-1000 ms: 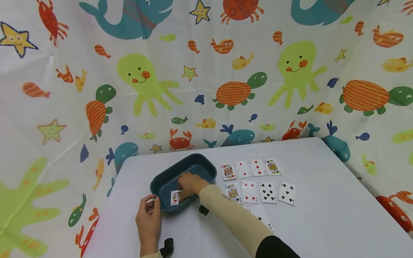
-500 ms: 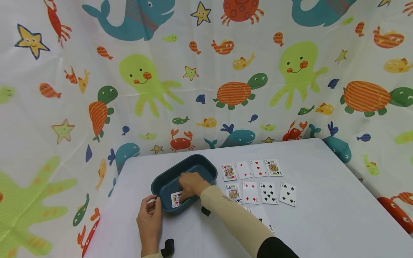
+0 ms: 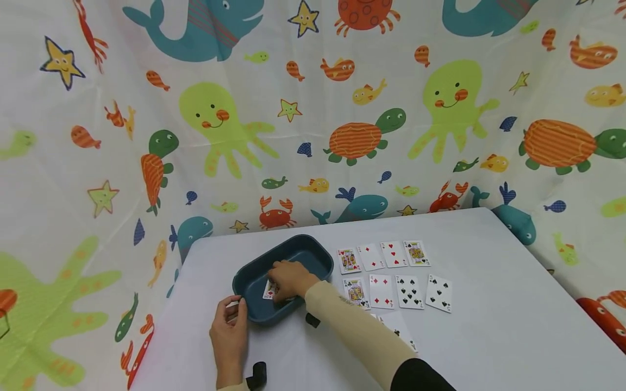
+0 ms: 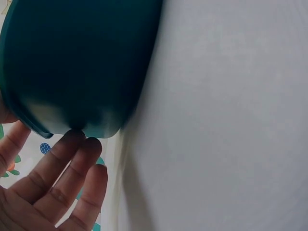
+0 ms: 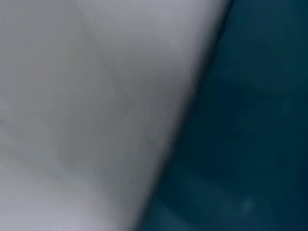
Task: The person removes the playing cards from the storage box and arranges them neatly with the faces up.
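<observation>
A dark teal rectangular tub (image 3: 313,244) stands on the white table. My left hand (image 3: 229,331) is at its near left end, holding the rim with thumb and fingers. In the left wrist view, fingertips of the left hand (image 4: 57,178) touch the end wall of the tub (image 4: 86,62). My right hand (image 3: 290,279) reaches down inside, fingers curled on a playing card (image 3: 268,291). Most of that card is hidden under the hand. The right wrist view is blurred and shows only the tub's side (image 5: 250,106) and the cloth, not the hand.
Right of the tub, face-up playing cards lie in rows: a back row (image 3: 394,254), a middle row (image 3: 409,291) and a nearer group (image 3: 398,328) partly covered by the right sleeve (image 3: 357,331). A patterned sea-animal curtain (image 3: 303,136) hangs behind the table (image 3: 489,326).
The card in the tub has shifted slightly up and is more covered by my right fingers, which have drawn in over it. My left hand stays at the rim. The head view moved slightly.
</observation>
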`<control>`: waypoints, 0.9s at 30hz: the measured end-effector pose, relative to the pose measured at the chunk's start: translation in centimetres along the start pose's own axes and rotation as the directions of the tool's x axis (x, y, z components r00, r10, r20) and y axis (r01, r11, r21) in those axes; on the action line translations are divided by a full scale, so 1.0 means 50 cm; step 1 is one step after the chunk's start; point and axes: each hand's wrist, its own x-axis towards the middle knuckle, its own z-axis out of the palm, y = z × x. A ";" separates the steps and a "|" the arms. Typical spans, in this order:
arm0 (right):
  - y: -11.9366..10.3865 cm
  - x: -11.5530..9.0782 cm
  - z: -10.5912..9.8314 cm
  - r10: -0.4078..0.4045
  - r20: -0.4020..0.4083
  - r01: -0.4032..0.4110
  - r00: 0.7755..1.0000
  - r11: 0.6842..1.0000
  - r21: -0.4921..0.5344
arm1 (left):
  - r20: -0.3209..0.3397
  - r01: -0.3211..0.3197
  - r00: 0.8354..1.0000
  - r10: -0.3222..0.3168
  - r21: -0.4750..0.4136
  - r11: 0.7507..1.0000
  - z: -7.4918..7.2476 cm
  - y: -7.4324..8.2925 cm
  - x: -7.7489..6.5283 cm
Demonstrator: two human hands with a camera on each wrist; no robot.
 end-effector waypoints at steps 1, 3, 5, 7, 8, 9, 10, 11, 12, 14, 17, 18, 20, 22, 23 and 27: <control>0.005 0.000 0.001 -0.002 -0.001 0.002 1.000 1.000 0.015 | -0.002 0.000 1.000 0.000 0.000 1.000 0.001 0.000 0.000; 0.015 -0.003 0.000 -0.027 0.007 0.026 1.000 0.999 0.042 | -0.007 0.000 1.000 0.000 0.005 1.000 0.002 -0.001 0.001; 0.025 -0.008 -0.004 -0.066 0.017 0.064 0.998 0.994 0.091 | -0.011 -0.004 1.000 0.005 0.008 1.000 0.003 -0.002 0.002; 0.034 -0.014 -0.007 -0.103 0.026 0.099 0.994 0.986 0.131 | -0.010 -0.009 1.000 0.009 0.006 1.000 0.003 -0.002 0.002; 0.037 -0.017 -0.007 -0.118 0.028 0.112 0.993 0.982 0.151 | -0.008 -0.007 1.000 0.007 0.008 1.000 0.004 -0.002 0.001; 0.041 -0.020 -0.007 -0.124 0.027 0.117 0.992 0.977 0.176 | -0.008 -0.006 1.000 0.006 0.006 1.000 0.004 -0.002 0.000; 0.044 -0.024 -0.006 -0.121 0.025 0.114 0.992 0.974 0.198 | -0.007 -0.004 1.000 0.004 0.003 1.000 0.005 -0.002 -0.001; 0.046 -0.025 -0.005 -0.102 0.018 0.096 0.995 0.972 0.212 | -0.007 -0.005 1.000 0.005 0.005 1.000 0.005 -0.002 -0.001; 0.049 -0.027 -0.005 -0.072 0.007 0.068 0.997 0.973 0.222 | -0.006 -0.007 1.000 0.007 0.006 1.000 0.006 -0.001 0.000; 0.047 -0.028 0.000 0.016 -0.023 -0.011 1.000 0.975 0.220 | -0.011 -0.008 1.000 0.008 0.006 1.000 0.006 -0.002 0.000; 0.038 -0.027 0.006 0.170 -0.057 -0.157 0.984 0.970 0.188 | -0.018 -0.012 1.000 0.013 0.009 1.000 0.004 -0.002 0.001; 0.034 -0.026 0.010 0.206 -0.066 -0.193 0.976 0.966 0.172 | -0.019 -0.012 1.000 0.012 0.007 1.000 0.004 -0.002 0.002; 0.025 -0.022 0.015 0.254 -0.073 -0.241 0.965 0.959 0.151 | -0.018 -0.007 1.000 0.007 0.002 1.000 0.004 -0.002 0.002; 0.017 -0.018 0.019 0.270 -0.085 -0.256 0.959 0.955 0.150 | -0.012 0.000 1.000 0.000 -0.003 1.000 0.004 -0.001 0.002; 0.013 -0.016 0.021 0.273 -0.092 -0.258 0.958 0.954 0.150 | -0.009 0.003 1.000 -0.003 -0.005 1.000 0.004 -0.001 0.002; 0.005 -0.010 0.022 0.267 -0.118 -0.246 0.957 0.955 0.165 | -0.008 0.005 1.000 -0.005 -0.005 1.000 0.006 -0.002 0.003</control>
